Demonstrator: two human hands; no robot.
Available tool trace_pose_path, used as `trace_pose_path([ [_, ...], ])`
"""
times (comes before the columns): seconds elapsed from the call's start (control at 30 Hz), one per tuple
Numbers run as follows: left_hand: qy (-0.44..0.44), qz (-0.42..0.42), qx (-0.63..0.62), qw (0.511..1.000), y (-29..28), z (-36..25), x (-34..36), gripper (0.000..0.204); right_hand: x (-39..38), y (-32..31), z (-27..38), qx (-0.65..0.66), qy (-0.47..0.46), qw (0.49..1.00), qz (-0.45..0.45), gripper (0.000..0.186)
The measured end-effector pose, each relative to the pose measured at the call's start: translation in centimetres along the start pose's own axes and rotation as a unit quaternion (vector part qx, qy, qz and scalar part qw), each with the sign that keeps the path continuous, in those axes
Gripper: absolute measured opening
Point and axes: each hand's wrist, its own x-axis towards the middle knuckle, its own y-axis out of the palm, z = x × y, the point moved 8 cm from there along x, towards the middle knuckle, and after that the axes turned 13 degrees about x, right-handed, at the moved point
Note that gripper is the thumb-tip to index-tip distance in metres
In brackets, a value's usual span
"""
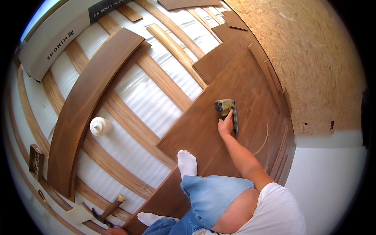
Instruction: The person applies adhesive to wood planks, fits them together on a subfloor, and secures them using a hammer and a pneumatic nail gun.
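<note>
My right hand (225,126) is closed round the grip of a nail gun (224,105), which rests on the laid brown floorboards (203,129). A thin pale hose (265,141) curves over the boards by my right forearm. At the lower edge my left hand (117,230) is only partly in view. It touches one end of a hammer's head, and its fingers are mostly cut off. The hammer (111,209) has its wooden handle pointing up and right. My legs are bent on the boards, with white socks on my feet.
Wooden battens (129,121) cross white foam sheeting. Loose long planks (84,105) lie over them at left, beside a white bottle (100,126). A small open box (36,161) and a utility knife (41,195) lie farther left. A long carton (58,43) stands at back left; a chipboard wall (313,70) rises at right.
</note>
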Motion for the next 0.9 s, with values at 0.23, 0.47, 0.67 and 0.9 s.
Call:
trace_pose_path([
  [0.23,-0.060,0.180,-0.235,0.953,-6.3,2.5,2.0,0.058,-1.5,1.6,-1.6,-0.063,0.079,0.995,0.017,0.094],
  [0.47,-0.011,-0.103,-0.184,0.977,-12.0,3.5,4.6,0.055,-1.1,2.9,-1.6,-0.072,0.060,0.995,0.034,0.095],
  [0.67,0.145,-0.064,-0.278,0.947,-21.4,1.4,7.1,0.056,-0.7,3.4,-2.5,-0.065,0.063,0.995,0.041,0.098],
  [0.9,0.261,-0.017,-0.323,0.909,-22.2,-0.3,12.2,0.029,-0.1,3.6,-2.5,-0.048,0.045,0.996,0.067,0.101],
])
